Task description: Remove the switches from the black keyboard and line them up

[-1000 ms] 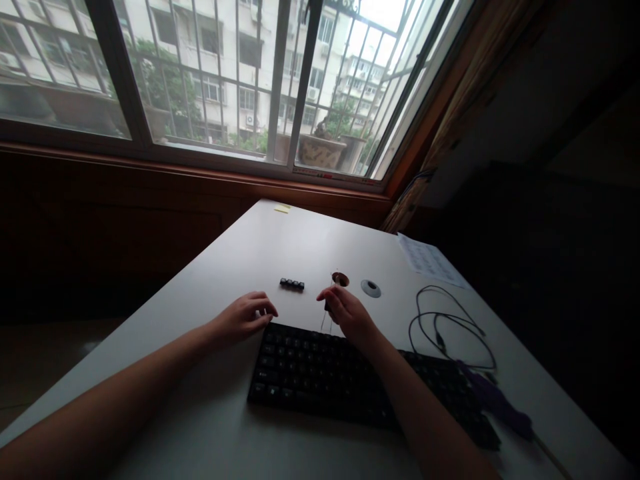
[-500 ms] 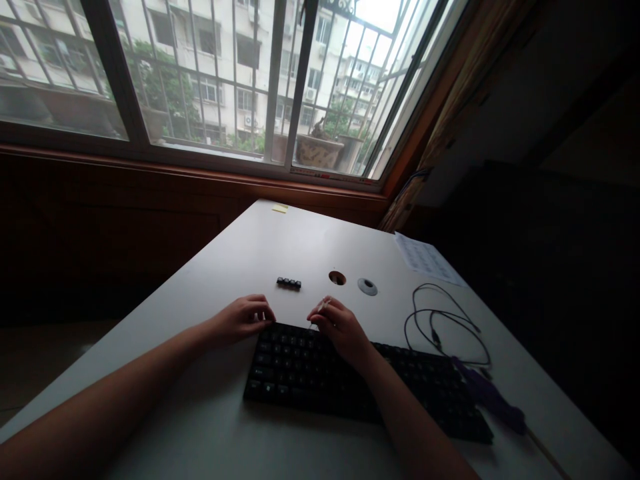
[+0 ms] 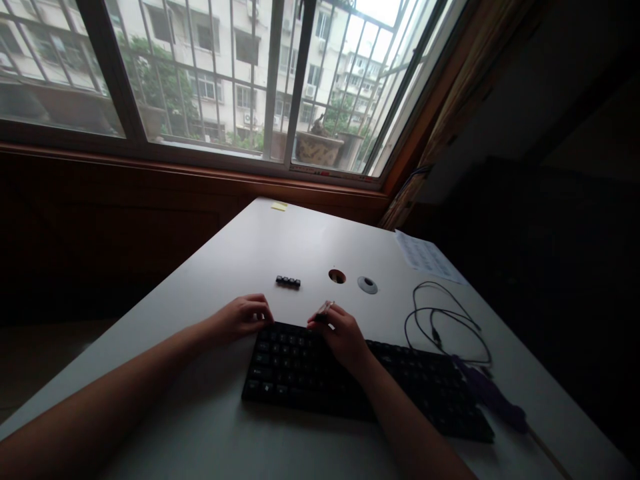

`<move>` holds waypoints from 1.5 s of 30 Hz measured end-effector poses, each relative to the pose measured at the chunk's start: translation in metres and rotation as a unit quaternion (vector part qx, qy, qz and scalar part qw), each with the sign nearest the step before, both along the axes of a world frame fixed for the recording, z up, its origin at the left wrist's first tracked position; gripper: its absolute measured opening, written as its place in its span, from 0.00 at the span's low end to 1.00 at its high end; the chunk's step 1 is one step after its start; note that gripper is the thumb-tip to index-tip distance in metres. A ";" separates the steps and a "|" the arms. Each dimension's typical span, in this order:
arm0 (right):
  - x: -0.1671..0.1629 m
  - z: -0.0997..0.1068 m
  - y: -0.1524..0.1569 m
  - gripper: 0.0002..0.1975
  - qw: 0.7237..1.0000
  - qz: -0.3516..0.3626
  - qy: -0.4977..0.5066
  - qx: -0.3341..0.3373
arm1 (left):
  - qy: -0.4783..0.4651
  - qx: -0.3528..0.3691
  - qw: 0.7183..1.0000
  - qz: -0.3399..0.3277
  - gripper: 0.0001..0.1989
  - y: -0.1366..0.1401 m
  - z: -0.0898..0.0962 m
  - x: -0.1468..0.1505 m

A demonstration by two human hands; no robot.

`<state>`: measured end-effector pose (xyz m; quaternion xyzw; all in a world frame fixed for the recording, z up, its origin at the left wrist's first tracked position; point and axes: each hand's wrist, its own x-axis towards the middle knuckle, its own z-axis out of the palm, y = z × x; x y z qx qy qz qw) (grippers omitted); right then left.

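Note:
A black keyboard (image 3: 310, 387) lies on the white desk. My left hand (image 3: 250, 313) is at its upper left corner, fingers curled and closed on the edge. Over the top rows, my right hand (image 3: 345, 333) is closed on a small, pale, clear-looking tool, apparently a keycap puller (image 3: 326, 307). A dark keycap-like piece (image 3: 321, 318) shows by those fingertips; whether the puller or the fingers hold it I cannot tell. Beyond the keyboard, several black keycaps (image 3: 289, 282) stand in a short row.
A round cable hole (image 3: 337, 276) and its grey cover (image 3: 367, 285) are at mid-desk. On the right lie a looped black cable (image 3: 435, 310), a purple brush-like object (image 3: 493, 397) with a thin handle, and a printed sheet (image 3: 427, 257). A yellow note (image 3: 279, 207) sits at the far corner.
The puller in my right hand has lifted and turned away from the keys, and a dark piece now shows at the fingertips. My left hand has stayed at the corner.

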<state>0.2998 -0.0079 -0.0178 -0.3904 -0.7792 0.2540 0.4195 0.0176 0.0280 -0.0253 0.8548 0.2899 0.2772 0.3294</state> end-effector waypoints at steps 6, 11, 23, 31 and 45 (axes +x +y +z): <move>0.006 0.002 0.003 0.09 0.995 -0.044 0.084 -0.027 | -0.002 -0.001 1.000 0.002 0.07 -0.001 0.000 0.000; 0.007 0.005 0.005 0.11 0.991 -0.036 0.120 -0.051 | -0.007 -0.009 1.000 -0.001 0.07 -0.001 0.002 0.000; -0.005 0.022 -0.004 0.12 0.973 0.020 0.200 -0.116 | -0.054 0.013 0.998 0.040 0.09 -0.017 0.014 0.010; -0.029 0.028 -0.017 0.08 0.956 0.067 0.249 -0.137 | -0.158 -0.192 0.969 -0.006 0.16 -0.037 0.025 0.026; -0.039 0.021 -0.019 0.05 0.958 0.066 0.247 -0.128 | -0.176 -0.210 0.961 -0.046 0.14 -0.035 0.012 0.030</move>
